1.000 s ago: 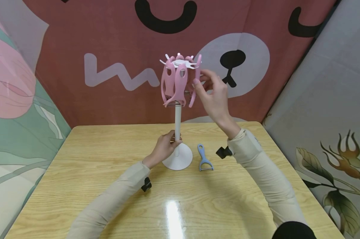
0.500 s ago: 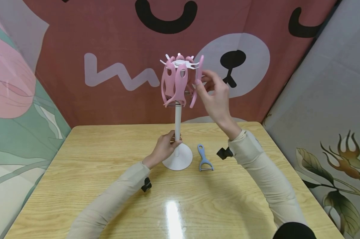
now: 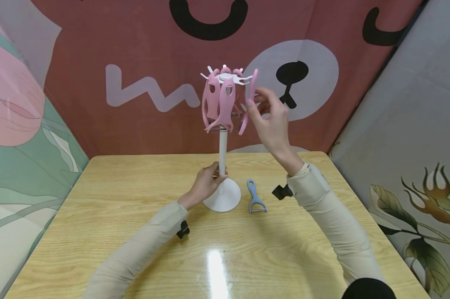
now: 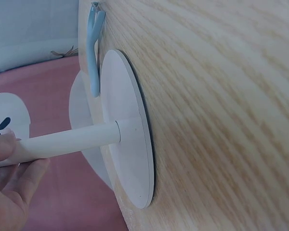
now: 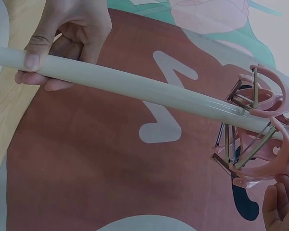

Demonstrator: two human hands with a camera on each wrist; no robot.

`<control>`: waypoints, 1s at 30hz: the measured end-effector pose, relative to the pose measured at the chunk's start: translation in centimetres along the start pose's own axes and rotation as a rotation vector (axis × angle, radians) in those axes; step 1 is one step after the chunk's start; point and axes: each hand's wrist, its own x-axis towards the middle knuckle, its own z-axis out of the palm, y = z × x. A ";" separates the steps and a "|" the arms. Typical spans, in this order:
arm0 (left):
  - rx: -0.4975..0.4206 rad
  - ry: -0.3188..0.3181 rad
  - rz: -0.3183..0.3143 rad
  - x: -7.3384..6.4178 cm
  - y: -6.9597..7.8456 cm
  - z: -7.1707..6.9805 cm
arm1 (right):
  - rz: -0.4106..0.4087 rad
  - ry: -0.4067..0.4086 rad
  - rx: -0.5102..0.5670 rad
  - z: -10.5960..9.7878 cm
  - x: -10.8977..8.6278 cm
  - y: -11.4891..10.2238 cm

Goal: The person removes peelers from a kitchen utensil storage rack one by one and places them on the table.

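Observation:
A white stand with a round base rises from the table, its top spread into hooks. My left hand grips the lower pole just above the base, thumb and fingers wrapped round it in the left wrist view. Several pink peelers hang from the hooks. At the right side, my right hand pinches another pink peeler by its handle, level with a hook's tip; whether the hook is still through its hole cannot be told. In the right wrist view, only some fingers of that hand show.
A blue peeler lies on the wooden table just right of the base. Patterned cloth hangs behind the table and at both sides. A glare spot shines on the table's front part.
My right hand has drawn the pink peeler a little to the right, outward along the hook. My left hand has stayed on the pole, and the stand stays in place.

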 end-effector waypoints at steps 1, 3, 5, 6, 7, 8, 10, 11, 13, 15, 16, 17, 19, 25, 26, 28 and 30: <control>-0.001 0.000 0.000 0.0 0.0 0.0 | -0.001 -0.001 -0.001 0.0 0.0 0.0; -0.003 0.000 0.000 0.0 0.0 0.0 | -0.003 -0.004 -0.002 -0.1 0.0 0.0; -0.002 0.001 0.002 0.0 0.0 0.0 | -0.002 -0.003 -0.004 -0.1 -0.1 0.0; -0.002 0.001 0.002 0.0 0.0 0.1 | -0.002 -0.003 -0.005 -0.2 -0.1 0.0; -0.003 0.001 0.003 0.0 0.0 0.1 | -0.003 -0.002 -0.005 -0.2 -0.1 0.0; -0.004 0.002 0.002 0.0 -0.1 0.1 | -0.004 -0.002 -0.006 -0.2 -0.1 0.0; -0.009 0.006 0.001 0.0 -0.1 0.1 | -0.006 -0.002 -0.008 -0.3 -0.1 -0.1; -0.013 0.007 0.000 0.0 -0.1 0.1 | -0.007 -0.003 -0.008 -0.3 -0.1 -0.1; -0.015 0.009 -0.002 0.0 -0.1 0.1 | -0.007 -0.005 -0.006 -0.4 -0.2 -0.1; -0.014 0.009 -0.003 0.0 -0.1 0.1 | -0.007 -0.006 -0.005 -0.4 -0.2 -0.1; -0.013 0.007 -0.003 0.0 -0.1 0.1 | -0.005 -0.006 -0.002 -0.4 -0.3 0.0; -0.012 0.007 -0.002 0.0 -0.1 0.1 | -0.004 -0.006 0.000 -0.5 -0.3 0.0; -0.010 0.004 -0.002 0.0 -0.1 0.1 | 0.001 0.000 0.003 -0.5 -0.4 -0.1; -0.010 0.005 -0.010 0.0 -0.1 0.2 | 0.002 0.006 -0.006 -0.7 -0.6 0.0; -0.011 0.006 -0.011 0.0 -0.1 0.2 | 0.000 0.003 -0.008 -0.7 -0.6 0.0; -0.011 0.007 -0.012 0.0 -0.1 0.2 | -0.003 0.003 -0.007 -0.8 -0.6 0.1; -0.011 0.011 -0.008 0.1 -0.2 0.2 | -0.005 0.002 -0.007 -0.9 -0.7 0.2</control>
